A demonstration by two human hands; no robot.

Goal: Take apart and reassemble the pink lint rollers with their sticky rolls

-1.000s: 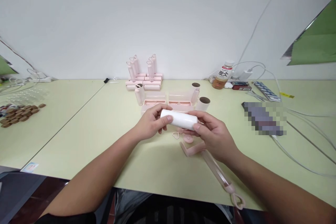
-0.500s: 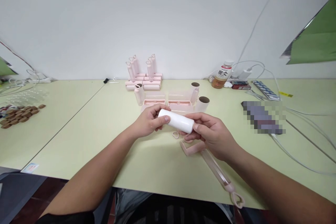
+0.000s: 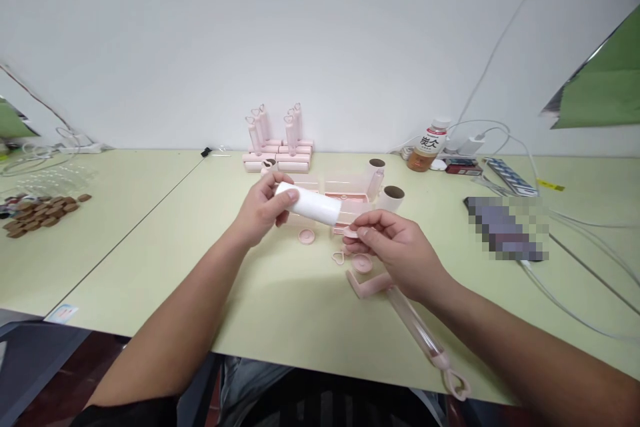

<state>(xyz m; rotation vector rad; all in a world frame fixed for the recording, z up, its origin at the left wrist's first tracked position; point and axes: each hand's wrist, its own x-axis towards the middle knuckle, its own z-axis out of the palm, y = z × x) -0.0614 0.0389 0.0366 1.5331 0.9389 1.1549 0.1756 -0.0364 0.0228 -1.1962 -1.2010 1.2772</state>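
My left hand (image 3: 260, 208) grips one end of a white paper roll (image 3: 314, 204) and holds it above the pale green table (image 3: 165, 247). My right hand (image 3: 395, 250) is off the roll and pinches a small pink cap (image 3: 351, 232) between thumb and fingers. On the table below lie a pink round cap (image 3: 306, 236), another pink disc (image 3: 362, 263), a little heart-shaped piece (image 3: 339, 257), and a pink roller handle with a clear shaft (image 3: 410, 320) ending in a heart loop.
Behind stand stacked pink lint rollers (image 3: 279, 140), open pink cases (image 3: 345, 195) and cardboard tubes (image 3: 393, 198). A drink bottle (image 3: 425, 145), chargers and cables sit at the back right. Brown discs (image 3: 37, 210) lie far left. The table's front edge is close to me.
My left hand has lifted the white roll up and to the left. My right hand has let go of the roll's end and now pinches a small pink cap. A pink cap is now uncovered on the table.
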